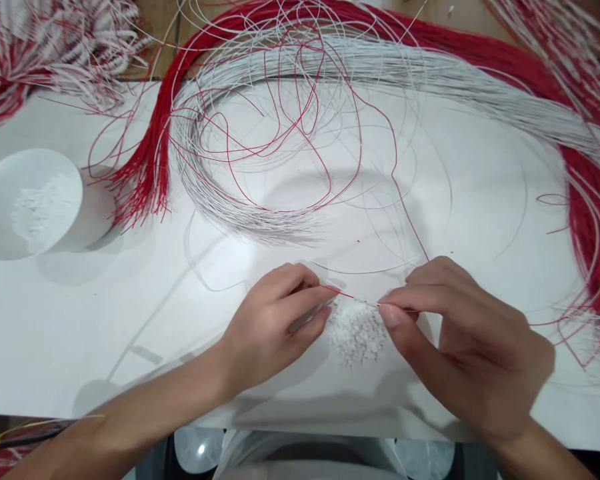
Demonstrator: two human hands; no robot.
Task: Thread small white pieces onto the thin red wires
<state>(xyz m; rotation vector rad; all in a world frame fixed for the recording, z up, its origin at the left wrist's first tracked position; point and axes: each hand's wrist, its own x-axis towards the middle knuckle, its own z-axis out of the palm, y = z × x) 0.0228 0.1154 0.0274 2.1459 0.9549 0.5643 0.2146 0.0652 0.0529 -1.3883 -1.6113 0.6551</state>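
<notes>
My left hand (285, 320) is closed in a pinch, with a short length of thin red wire (345, 294) sticking out past its fingertips to the right. Facing it, my right hand (465, 333) pinches thumb against forefinger on a thin wire whose pale end shows at the fingertips. A red wire (407, 213) runs from behind the right hand up to loose loops. The fingertips of both hands almost meet above a pile of tiny white pieces (359, 337) with dark specks, too small to name. What lies inside each pinch is mostly hidden.
A white cup (93, 207) lies on its side at left, small white pieces inside. Long bundles of white wire (380, 70) and red wire (480, 53) curve across the back of the white tabletop (130, 320). Red-and-white wire bunches (70, 53) fill the far left corner.
</notes>
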